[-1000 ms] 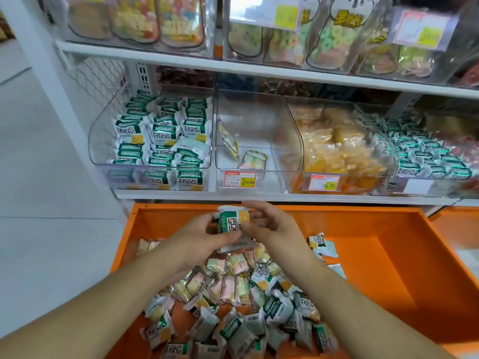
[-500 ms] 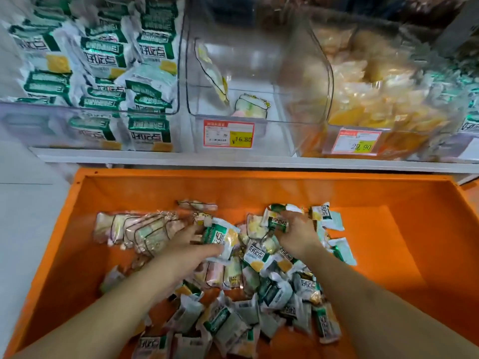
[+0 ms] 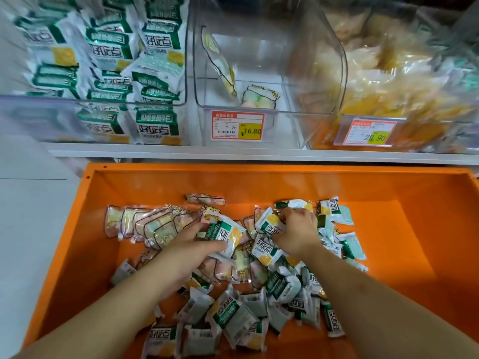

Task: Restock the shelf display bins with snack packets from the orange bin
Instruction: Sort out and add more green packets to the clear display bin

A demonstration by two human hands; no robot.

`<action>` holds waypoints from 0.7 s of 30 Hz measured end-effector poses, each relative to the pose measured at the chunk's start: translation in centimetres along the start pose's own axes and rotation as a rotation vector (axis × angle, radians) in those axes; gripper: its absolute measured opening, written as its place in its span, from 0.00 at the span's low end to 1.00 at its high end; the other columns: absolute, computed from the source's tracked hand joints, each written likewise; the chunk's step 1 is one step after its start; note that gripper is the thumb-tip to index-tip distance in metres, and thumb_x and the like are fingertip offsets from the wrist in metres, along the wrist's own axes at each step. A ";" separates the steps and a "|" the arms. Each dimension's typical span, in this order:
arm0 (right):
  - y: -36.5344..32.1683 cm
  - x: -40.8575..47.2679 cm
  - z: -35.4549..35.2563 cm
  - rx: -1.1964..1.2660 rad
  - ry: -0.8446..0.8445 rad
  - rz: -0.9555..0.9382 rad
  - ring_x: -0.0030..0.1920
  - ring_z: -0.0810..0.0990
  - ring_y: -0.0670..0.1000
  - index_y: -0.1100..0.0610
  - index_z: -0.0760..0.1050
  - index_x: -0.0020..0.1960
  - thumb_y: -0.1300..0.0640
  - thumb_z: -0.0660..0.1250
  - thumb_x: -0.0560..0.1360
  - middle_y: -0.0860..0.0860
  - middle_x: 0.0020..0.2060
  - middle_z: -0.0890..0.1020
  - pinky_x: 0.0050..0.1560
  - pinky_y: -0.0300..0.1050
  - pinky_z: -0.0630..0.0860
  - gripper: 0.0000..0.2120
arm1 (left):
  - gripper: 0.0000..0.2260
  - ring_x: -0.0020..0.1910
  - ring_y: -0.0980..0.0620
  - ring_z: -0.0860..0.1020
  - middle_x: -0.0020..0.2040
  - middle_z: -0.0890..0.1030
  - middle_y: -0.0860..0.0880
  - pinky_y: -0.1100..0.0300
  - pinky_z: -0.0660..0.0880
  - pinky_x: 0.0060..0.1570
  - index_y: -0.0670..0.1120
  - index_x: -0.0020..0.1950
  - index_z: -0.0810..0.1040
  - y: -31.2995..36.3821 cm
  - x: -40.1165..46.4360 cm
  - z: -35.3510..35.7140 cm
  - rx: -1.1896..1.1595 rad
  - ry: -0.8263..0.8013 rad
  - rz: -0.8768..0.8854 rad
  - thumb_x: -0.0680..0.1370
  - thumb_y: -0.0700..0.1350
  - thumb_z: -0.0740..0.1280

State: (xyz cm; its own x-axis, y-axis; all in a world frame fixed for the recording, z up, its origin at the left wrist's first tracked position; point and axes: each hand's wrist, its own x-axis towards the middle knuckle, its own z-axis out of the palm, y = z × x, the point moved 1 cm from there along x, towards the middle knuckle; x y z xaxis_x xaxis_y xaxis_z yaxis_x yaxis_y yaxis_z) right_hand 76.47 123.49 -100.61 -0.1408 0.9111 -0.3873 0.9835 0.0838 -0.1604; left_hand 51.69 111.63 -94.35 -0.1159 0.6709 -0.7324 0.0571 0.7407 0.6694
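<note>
Your left hand (image 3: pixel 193 244) held a green packet (image 3: pixel 225 235); your right hand (image 3: pixel 298 229) pinched another (image 3: pixel 269 224) in the orange bin (image 3: pixel 259 182). Gathering matching packets would have served best.

I am working bare-armed: no sleeve is covering either forearm as far as the picture's lower edge. My left hand (image 3: pixel 193 244) and my right hand (image 3: pixel 298 233) are wearing no gloves. No ring, watch or band is showing on the fingers or wrists that are facing the camera. My fingernails are looking short and plain.
</note>
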 end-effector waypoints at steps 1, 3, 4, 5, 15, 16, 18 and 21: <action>-0.4 -0.5 -0.6 0.048 -0.011 -0.015 0.59 0.77 0.57 0.52 0.73 0.58 0.48 0.75 0.71 0.49 0.49 0.79 0.62 0.51 0.71 0.20 | 0.22 0.45 0.59 0.80 0.51 0.80 0.59 0.66 0.74 0.40 0.56 0.69 0.75 0.7 -0.8 -0.2 -0.016 0.008 0.017 0.77 0.48 0.77; -1.5 -1.5 -2.3 0.228 -0.066 -0.015 0.48 0.82 0.53 0.50 0.70 0.57 0.54 0.77 0.72 0.48 0.46 0.80 0.45 0.48 0.78 0.19 | 0.30 0.50 0.57 0.80 0.59 0.80 0.57 0.62 0.75 0.46 0.55 0.76 0.71 1.6 -1.9 -0.9 0.001 0.028 0.044 0.76 0.51 0.78; -2.1 -2.2 -3.5 0.317 -0.080 -0.025 0.45 0.82 0.52 0.49 0.70 0.57 0.56 0.77 0.73 0.49 0.48 0.80 0.38 0.46 0.78 0.20 | 0.35 0.55 0.54 0.79 0.65 0.79 0.54 0.57 0.75 0.56 0.54 0.79 0.69 2.1 -2.6 -1.3 0.020 0.038 0.050 0.75 0.53 0.78; -2.9 -2.7 -4.9 0.390 -0.087 -0.047 0.43 0.83 0.51 0.48 0.70 0.58 0.58 0.78 0.73 0.48 0.50 0.81 0.34 0.44 0.77 0.21 | 0.36 0.60 0.51 0.78 0.67 0.78 0.53 0.52 0.73 0.64 0.54 0.79 0.69 2.7 -3.4 -1.7 0.031 0.045 0.073 0.73 0.55 0.79; -9.4 -14.9 -19.4 0.924 -0.180 -0.329 0.46 0.87 0.56 0.45 0.78 0.66 0.70 0.75 0.73 0.52 0.52 0.84 0.40 0.44 0.81 0.28 | 0.24 0.45 0.38 0.88 0.57 0.84 0.43 0.42 0.85 0.49 0.53 0.68 0.73 8.9 -14.2 -6.5 -0.066 0.094 0.200 0.76 0.42 0.78; -9.7 -16.0 -20.1 0.989 -0.181 -0.325 0.45 0.86 0.59 0.48 0.79 0.64 0.70 0.74 0.74 0.55 0.51 0.85 0.41 0.48 0.81 0.24 | 0.25 0.45 0.37 0.88 0.58 0.83 0.42 0.41 0.85 0.50 0.53 0.69 0.72 9.2 -15.3 -7.0 -0.083 0.082 0.214 0.77 0.41 0.77; -10.2 -17.9 -21.0 1.118 -0.191 -0.306 0.40 0.82 0.59 0.53 0.80 0.61 0.65 0.73 0.73 0.57 0.46 0.83 0.43 0.55 0.77 0.18 | 0.25 0.46 0.35 0.87 0.60 0.82 0.43 0.40 0.84 0.52 0.52 0.70 0.73 9.6 -17.3 -7.9 -0.095 0.054 0.240 0.77 0.40 0.77; -11.6 -20.0 -21.3 1.262 -0.172 -0.300 0.42 0.77 0.57 0.54 0.79 0.49 0.54 0.76 0.67 0.62 0.43 0.77 0.42 0.54 0.68 0.13 | 0.28 0.48 0.35 0.87 0.62 0.82 0.45 0.41 0.83 0.55 0.54 0.72 0.74 9.8 -19.4 -8.7 -0.103 0.024 0.268 0.74 0.43 0.80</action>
State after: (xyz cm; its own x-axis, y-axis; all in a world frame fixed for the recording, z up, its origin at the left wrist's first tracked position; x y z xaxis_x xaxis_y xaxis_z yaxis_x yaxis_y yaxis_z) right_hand 70.34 112.91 -71.68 -0.4395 0.8525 -0.2831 0.1412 -0.2457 -0.9590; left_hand 45.82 105.52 -72.47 -0.1339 0.8402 -0.5254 -0.0123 0.5288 0.8487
